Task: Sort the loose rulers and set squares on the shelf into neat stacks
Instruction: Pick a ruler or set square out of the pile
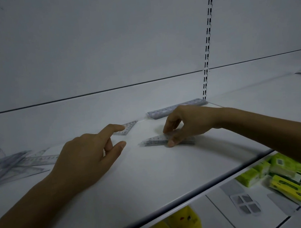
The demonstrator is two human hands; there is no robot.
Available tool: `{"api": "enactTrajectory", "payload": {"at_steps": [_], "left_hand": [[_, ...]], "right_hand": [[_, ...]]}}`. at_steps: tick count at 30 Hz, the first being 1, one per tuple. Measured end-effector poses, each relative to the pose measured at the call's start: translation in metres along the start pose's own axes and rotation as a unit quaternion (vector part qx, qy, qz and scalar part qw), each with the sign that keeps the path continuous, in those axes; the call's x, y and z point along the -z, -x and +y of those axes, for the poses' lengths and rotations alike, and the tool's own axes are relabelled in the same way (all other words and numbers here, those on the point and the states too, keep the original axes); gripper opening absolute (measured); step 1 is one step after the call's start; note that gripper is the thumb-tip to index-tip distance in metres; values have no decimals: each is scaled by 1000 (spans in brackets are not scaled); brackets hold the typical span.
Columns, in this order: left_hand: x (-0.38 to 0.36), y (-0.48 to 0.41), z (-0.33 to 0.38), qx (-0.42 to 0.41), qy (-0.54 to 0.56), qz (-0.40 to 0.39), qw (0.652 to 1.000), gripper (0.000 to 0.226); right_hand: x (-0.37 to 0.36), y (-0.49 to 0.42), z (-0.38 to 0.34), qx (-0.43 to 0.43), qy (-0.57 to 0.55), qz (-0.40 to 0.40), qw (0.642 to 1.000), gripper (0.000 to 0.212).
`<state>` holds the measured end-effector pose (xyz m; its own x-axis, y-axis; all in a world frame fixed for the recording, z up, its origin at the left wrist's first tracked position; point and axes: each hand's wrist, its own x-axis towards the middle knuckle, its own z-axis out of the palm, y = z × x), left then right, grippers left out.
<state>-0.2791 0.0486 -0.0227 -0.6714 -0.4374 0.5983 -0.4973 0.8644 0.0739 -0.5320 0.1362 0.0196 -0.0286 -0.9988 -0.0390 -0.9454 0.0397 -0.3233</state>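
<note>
under right hand [187,123], set-square stack [154,141] lies left-right.

White shelf [152,178], ruler stack [166,110], set-square stack [152,141], loose set square [129,127], loose rulers [12,163]

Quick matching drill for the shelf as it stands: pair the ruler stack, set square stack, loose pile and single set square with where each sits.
1 ruler stack
2 set square stack
3 loose pile
4 single set square

A under the right hand
B far left of the shelf
C at the left hand's index fingertip
D against the back wall, by the slotted upright

Pairs: 1-D, 2-A, 3-B, 4-C
</note>
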Motion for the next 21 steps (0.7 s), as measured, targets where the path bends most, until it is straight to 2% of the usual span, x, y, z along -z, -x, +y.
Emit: {"api": "enactTrajectory", "payload": {"at_steps": [5, 9, 11, 14, 18, 21], "left_hand": [[0, -1, 0, 12, 4, 4, 1000, 51], [2, -2, 6, 18, -8, 11, 1000, 34], [4, -3, 6, 23, -49, -16, 998, 32], [15, -2, -9, -25, -178, -22, 983, 39], [53, 10, -46, 12, -226, -98, 969, 43], [89, 41, -80, 14, -251, -146, 957, 70]], "right_hand": [[-1, 0, -3, 1, -5, 22, 1000, 52], [-3, -8, -25, 41, -8, 65, 997, 57], [-6, -20, -45, 66, 7, 71, 995, 58], [-14, -42, -83, 99, 53, 55, 992, 61], [-32, -64, -136, 150, 103, 13, 983, 67], [-53, -78, -174, 193, 90, -9, 977, 77]]}}
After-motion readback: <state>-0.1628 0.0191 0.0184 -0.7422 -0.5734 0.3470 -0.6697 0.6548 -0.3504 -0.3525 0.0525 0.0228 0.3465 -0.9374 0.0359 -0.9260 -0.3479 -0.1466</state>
